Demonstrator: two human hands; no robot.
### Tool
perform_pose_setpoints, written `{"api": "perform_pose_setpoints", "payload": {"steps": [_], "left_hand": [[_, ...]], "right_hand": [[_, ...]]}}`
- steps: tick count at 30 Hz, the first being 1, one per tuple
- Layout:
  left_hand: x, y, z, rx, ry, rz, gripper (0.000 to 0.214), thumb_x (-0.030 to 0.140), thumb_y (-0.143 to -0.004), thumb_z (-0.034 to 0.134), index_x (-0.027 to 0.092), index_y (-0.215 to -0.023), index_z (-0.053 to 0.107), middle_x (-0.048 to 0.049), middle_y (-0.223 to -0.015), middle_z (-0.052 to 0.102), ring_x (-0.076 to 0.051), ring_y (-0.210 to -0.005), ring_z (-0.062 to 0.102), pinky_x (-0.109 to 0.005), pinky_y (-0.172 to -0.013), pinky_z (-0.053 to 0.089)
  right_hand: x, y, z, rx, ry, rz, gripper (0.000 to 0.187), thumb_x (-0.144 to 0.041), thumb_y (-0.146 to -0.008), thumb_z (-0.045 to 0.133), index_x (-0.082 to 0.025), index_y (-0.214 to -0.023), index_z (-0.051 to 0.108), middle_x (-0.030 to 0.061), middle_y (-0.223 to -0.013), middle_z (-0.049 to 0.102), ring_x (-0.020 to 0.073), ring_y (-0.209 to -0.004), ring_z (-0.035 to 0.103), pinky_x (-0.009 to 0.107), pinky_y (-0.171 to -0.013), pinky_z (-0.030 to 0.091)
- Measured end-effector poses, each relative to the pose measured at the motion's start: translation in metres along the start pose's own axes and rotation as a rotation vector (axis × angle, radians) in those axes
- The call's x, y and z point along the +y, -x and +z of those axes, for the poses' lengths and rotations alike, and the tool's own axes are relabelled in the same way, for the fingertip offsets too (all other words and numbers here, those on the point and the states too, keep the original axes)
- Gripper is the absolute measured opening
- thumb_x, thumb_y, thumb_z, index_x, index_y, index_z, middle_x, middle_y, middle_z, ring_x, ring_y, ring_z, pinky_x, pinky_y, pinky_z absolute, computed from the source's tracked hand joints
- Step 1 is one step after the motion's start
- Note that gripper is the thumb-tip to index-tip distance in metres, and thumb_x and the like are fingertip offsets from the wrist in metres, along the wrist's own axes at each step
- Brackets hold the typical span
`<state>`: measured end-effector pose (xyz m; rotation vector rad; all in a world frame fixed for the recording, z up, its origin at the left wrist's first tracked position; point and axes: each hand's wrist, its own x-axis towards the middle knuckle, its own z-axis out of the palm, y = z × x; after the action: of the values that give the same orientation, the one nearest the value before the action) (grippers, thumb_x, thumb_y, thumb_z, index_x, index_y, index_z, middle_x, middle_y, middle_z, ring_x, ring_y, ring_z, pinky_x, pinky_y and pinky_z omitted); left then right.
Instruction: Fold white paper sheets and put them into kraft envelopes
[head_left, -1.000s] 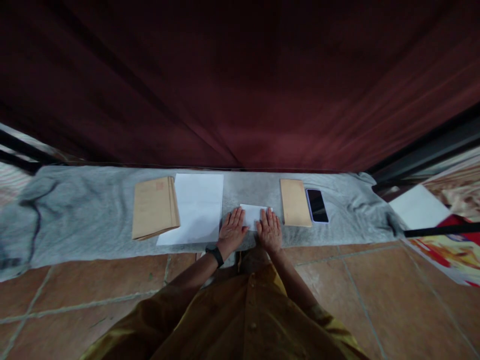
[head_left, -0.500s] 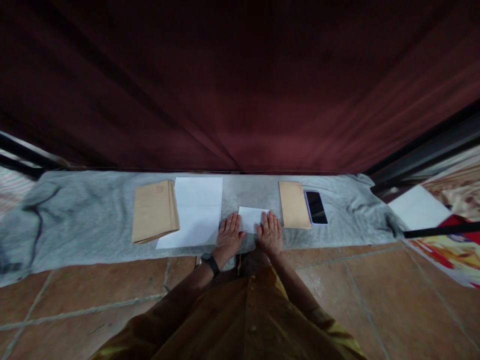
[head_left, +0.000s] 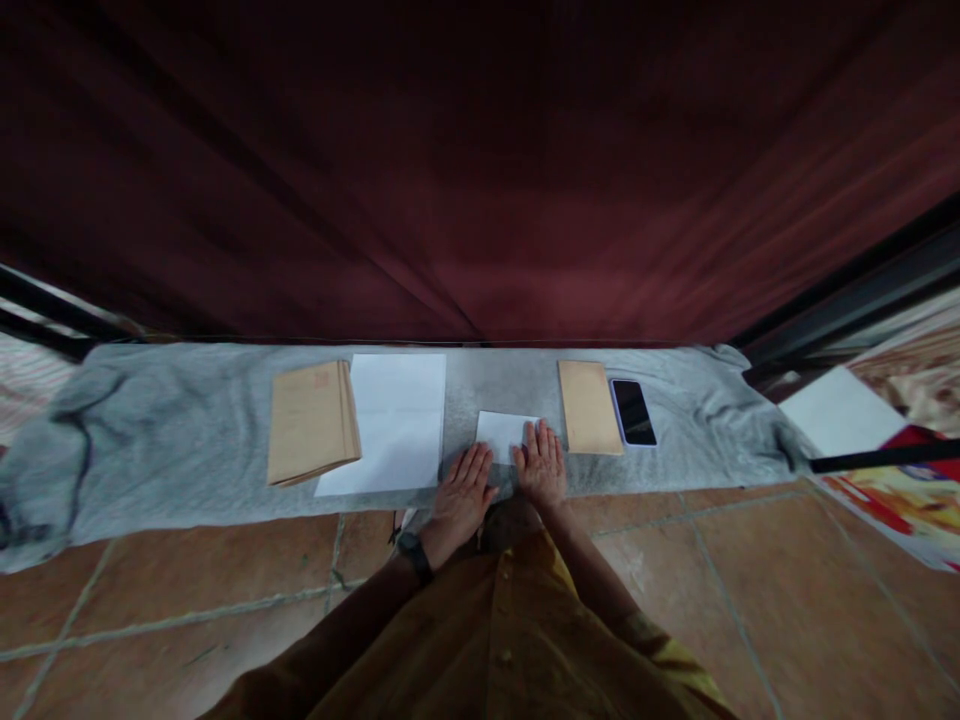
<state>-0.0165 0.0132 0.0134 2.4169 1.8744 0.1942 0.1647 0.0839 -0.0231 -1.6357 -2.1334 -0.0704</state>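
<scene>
A small white sheet of paper (head_left: 504, 436), which looks folded, lies on the grey cloth (head_left: 495, 380) right before me. My right hand (head_left: 541, 468) rests flat on its right end, fingers stretched forward. At its lower left corner is my left hand (head_left: 461, 495), laid flat with the fingers extended; its fingertips reach the paper's edge. Larger white sheets (head_left: 397, 420) lie to the left, partly covered by a stack of brown envelopes (head_left: 311, 425). Close to my right hand is one more brown envelope (head_left: 591, 408).
A phone (head_left: 634, 412) with a dark screen lies right of the single envelope. Behind the cloth hangs a dark red curtain (head_left: 480, 250). On the far right are a white sheet (head_left: 840, 410) and a colourful printed bag or sheet (head_left: 900, 490) beside a dark bar.
My left hand has slid back toward me, from the paper's left side to its lower left corner. My right hand and the paper stay nearly in place.
</scene>
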Motion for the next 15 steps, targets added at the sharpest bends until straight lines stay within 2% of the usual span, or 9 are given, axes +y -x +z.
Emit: {"api": "perform_pose_setpoints", "payload": {"steps": [6, 11, 15], "left_hand": [[0.003, 0.007, 0.007, -0.004, -0.003, 0.025, 0.064, 0.036, -0.098, 0.046, 0.011, -0.156, 0.035, -0.0135, -0.164, 0.033, -0.027, -0.154, 0.025, -0.048, -0.125, 0.028], [0.001, 0.007, 0.009, 0.023, 0.013, 0.029, 0.067, 0.039, -0.098, 0.045, 0.010, -0.157, 0.032, -0.0157, -0.162, 0.037, -0.027, -0.154, 0.025, -0.049, -0.125, 0.026], [0.001, 0.010, 0.009, 0.009, 0.011, 0.022, 0.068, 0.041, -0.098, 0.046, 0.010, -0.157, 0.033, -0.0153, -0.162, 0.037, -0.027, -0.154, 0.027, -0.048, -0.125, 0.026]], "right_hand": [[-0.005, -0.002, -0.012, -0.055, 0.002, -0.023, 0.057, -0.037, -0.106, 0.038, -0.012, -0.157, 0.036, 0.0191, -0.162, 0.035, 0.0331, -0.149, 0.034, 0.053, -0.117, 0.031], [-0.019, 0.011, -0.024, -0.197, -0.057, -0.208, 0.054, -0.031, -0.105, 0.038, -0.022, -0.158, 0.035, 0.0112, -0.163, 0.036, 0.0284, -0.151, 0.031, 0.052, -0.121, 0.027], [-0.021, 0.026, -0.025, -0.272, -0.084, -0.311, 0.052, -0.031, -0.104, 0.043, -0.023, -0.155, 0.041, 0.0097, -0.162, 0.038, 0.0264, -0.150, 0.034, 0.049, -0.121, 0.029]]}}
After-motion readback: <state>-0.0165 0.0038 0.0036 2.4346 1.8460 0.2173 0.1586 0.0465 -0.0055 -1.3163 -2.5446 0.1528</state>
